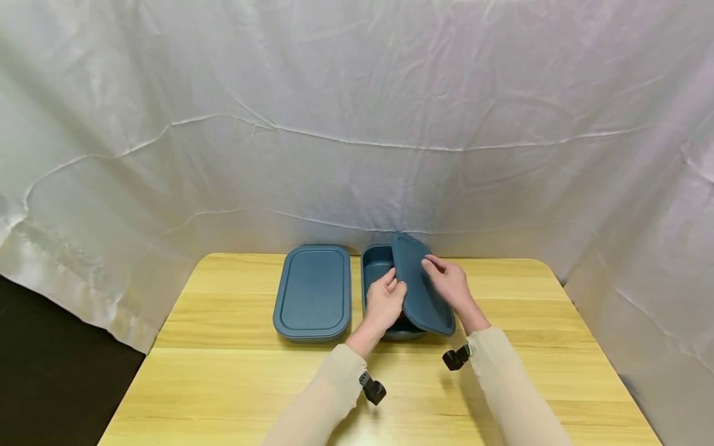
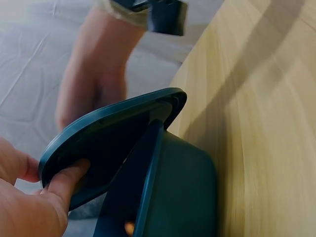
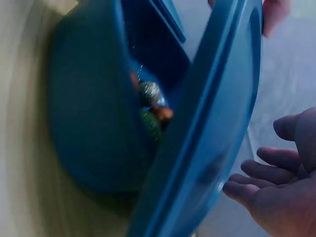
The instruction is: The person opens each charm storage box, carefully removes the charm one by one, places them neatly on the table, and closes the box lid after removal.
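Observation:
My left hand (image 1: pixel 386 303) pinches the near-left edge of a dark blue lid (image 1: pixel 414 272), thumb on one face and fingers on the other in the left wrist view. The lid is tilted up over a matching deep box (image 2: pixel 185 182), its right side low against the rim. Beside the lid's upper face is my right hand (image 1: pixel 450 286), its fingers extended and not wrapped around anything; whether a fingertip touches the lid is hard to tell. Inside the box lie a shiny silvery round thing (image 3: pixel 149 92), a green one (image 3: pixel 151 124) and an orange-brown one (image 3: pixel 162 113), all blurred.
A second blue box with its lid on (image 1: pixel 313 291) stands just left of the tilted one. Both are near the back edge of a wooden table (image 1: pixel 234 384). A pale curtain (image 1: pixel 357 173) hangs behind and at the sides.

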A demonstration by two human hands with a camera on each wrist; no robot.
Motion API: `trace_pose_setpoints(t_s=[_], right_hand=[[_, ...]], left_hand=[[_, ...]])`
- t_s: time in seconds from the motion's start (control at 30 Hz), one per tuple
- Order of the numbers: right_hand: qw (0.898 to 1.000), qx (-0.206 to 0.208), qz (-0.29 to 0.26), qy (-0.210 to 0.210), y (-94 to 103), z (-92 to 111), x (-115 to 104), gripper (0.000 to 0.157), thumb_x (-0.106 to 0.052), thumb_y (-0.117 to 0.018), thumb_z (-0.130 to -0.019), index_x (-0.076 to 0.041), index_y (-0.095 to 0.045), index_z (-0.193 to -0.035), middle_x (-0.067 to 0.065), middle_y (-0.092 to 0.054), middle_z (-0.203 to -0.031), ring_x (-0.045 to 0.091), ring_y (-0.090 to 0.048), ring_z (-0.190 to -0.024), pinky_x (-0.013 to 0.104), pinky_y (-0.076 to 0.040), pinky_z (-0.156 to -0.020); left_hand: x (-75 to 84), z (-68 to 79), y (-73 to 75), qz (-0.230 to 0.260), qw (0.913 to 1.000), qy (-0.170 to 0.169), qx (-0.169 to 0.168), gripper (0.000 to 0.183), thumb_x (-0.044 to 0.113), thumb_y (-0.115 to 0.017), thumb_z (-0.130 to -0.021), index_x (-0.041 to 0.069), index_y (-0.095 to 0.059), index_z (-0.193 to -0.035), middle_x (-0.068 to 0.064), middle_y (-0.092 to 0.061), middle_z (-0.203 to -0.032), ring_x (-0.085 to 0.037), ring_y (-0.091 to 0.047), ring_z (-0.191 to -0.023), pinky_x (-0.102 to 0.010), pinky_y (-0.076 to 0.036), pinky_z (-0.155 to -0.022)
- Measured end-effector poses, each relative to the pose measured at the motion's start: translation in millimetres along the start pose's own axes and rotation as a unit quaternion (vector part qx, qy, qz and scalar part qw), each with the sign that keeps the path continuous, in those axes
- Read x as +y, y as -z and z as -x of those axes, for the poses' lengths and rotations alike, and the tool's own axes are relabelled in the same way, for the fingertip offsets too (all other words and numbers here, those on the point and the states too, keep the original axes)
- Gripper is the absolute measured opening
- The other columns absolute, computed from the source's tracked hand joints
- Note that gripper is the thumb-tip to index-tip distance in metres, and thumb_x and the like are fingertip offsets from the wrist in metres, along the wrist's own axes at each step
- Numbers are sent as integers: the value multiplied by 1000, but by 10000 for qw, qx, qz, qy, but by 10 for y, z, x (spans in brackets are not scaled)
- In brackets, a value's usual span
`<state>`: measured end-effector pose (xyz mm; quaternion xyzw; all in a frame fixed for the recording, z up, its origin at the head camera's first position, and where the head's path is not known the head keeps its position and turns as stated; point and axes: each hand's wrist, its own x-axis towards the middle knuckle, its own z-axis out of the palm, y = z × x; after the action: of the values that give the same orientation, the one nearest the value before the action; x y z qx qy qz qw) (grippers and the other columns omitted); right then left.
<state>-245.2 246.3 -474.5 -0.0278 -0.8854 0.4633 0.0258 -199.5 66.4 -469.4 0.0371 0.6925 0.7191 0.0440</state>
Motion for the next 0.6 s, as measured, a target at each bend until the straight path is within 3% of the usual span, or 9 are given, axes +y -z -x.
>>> trace_pose_setpoints(t_s=[0.27,0.37,0.43,0.47,0.53,0.6], right_hand=[[9995,-109,161,253,-47,-114,-262,52,-40,-58,-109,-4,-64,-145,20,-65,-146,40,-60,-136,55,-51,-111],[9991,-119,255,329,-71,-136,-312,49,-40,-59,-108,-4,-68,-141,20,-69,-140,40,-65,-129,53,-54,-106],[9988,-100,323,355,-88,-141,-332,48,-39,-60,-108,-3,-70,-138,21,-73,-130,42,-71,-109,48,-59,-95],[9986,-91,356,374,-96,-143,-342,47,-39,-61,-107,-3,-71,-137,22,-75,-123,41,-71,-95,44,-59,-86],[9984,-66,403,396,-105,-147,-355,47,-40,-63,-106,-3,-72,-135,22,-77,-119,35,-69,-80,35,-55,-75],[9983,-62,403,408,-110,-148,-366,47,-41,-64,-106,-4,-74,-133,22,-77,-116,33,-68,-76,31,-51,-71]], left_hand=[[-35,1,-64,-367,9993,-27,-118,55,15,-54,-107,0,-42,-159,-18,-61,-148,-28,-61,-136,-42,-54,-109],[-33,16,-83,-572,9983,14,-126,55,18,-53,-108,3,-42,-160,-16,-61,-148,-27,-62,-135,-38,-58,-104],[-22,28,-92,-695,9974,74,-158,55,20,-53,-109,5,-41,-161,-15,-60,-150,-27,-73,-118,-31,-61,-88],[-16,31,-93,-749,9970,82,-180,55,20,-52,-109,6,-40,-162,-15,-59,-151,-24,-78,-100,-28,-60,-78],[-2,35,-100,-853,9962,53,-186,56,21,-52,-110,6,-40,-162,-15,-59,-151,-17,-70,-69,-25,-50,-64],[17,45,-112,-904,9957,38,-180,56,22,-52,-110,6,-39,-162,-16,-58,-152,-17,-69,-67,-26,-52,-64]])
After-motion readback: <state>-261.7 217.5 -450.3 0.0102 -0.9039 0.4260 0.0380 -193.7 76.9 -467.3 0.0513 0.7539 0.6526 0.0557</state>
